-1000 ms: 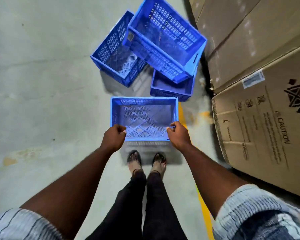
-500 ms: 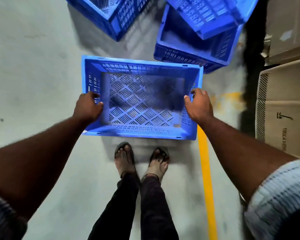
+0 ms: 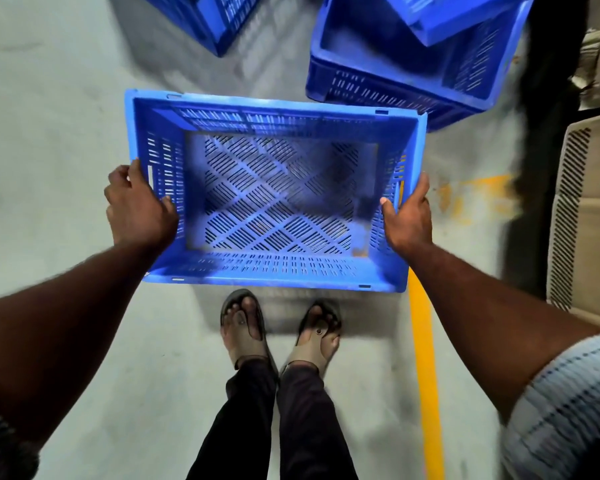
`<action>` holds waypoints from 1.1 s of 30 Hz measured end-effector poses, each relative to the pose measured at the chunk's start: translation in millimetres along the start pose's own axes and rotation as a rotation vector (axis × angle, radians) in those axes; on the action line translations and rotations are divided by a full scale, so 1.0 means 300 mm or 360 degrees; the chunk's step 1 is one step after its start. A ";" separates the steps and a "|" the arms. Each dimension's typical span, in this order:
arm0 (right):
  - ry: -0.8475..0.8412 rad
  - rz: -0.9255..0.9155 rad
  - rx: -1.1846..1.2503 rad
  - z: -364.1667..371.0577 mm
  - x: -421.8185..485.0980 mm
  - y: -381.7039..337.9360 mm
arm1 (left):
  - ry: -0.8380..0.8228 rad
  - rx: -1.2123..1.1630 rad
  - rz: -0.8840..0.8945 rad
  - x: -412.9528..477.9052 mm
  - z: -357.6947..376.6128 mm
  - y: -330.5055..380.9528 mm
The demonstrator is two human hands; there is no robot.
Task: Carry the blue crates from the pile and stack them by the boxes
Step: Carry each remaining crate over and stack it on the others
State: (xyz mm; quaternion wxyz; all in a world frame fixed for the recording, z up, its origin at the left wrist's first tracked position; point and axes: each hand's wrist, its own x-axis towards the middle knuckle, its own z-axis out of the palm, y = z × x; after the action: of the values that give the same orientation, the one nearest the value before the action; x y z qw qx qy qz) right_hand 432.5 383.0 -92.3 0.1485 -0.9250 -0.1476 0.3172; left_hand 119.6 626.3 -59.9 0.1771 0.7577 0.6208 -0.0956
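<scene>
Empty blue crate (image 3: 274, 188) held at centre frame above grey floor (image 3: 49, 98), left hand (image 3: 139, 209) gripped over its left wall, right hand (image 3: 407, 216) gripped over its right wall, piled crates (image 3: 395, 64) seen at upper right, cardboard boxes (image 3: 589, 216) at right edge, yellow line (image 3: 425, 358) at lower right.

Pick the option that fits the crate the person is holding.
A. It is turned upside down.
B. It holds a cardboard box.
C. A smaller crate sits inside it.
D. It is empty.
D: the crate, gripped at its short ends by the left hand and the right hand, faces open side up and shows only its bare slotted bottom.
</scene>
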 end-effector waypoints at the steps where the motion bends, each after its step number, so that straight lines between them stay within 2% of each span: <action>1: 0.0030 -0.0009 0.0019 0.004 0.005 0.001 | -0.0019 -0.0011 -0.0028 0.006 0.002 -0.006; 7: 0.0192 -0.0019 0.0150 0.033 0.039 0.001 | -0.0115 -0.0034 0.0106 0.046 0.036 -0.048; 13: 0.0353 -0.0226 0.0261 0.055 0.043 0.038 | -0.0078 -0.0209 0.0005 0.069 0.072 -0.081; 17: 0.0428 -0.0193 0.0181 0.058 0.048 0.049 | -0.0084 -0.0334 0.0151 0.085 0.081 -0.126; 25: 0.0358 -0.0309 0.0046 -0.042 -0.040 0.032 | 0.0001 -0.0471 0.0219 -0.045 -0.036 -0.205; 33: 0.0226 -0.0482 0.0031 -0.253 -0.223 -0.105 | 0.0114 -0.0637 0.0114 -0.200 -0.313 -0.282</action>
State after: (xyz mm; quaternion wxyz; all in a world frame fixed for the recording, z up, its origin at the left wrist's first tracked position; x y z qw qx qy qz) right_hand 424.2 373.5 12.8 0.2137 -0.9108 -0.2712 0.2263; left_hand 17.5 622.2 35.7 0.3053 0.7320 0.6059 0.0630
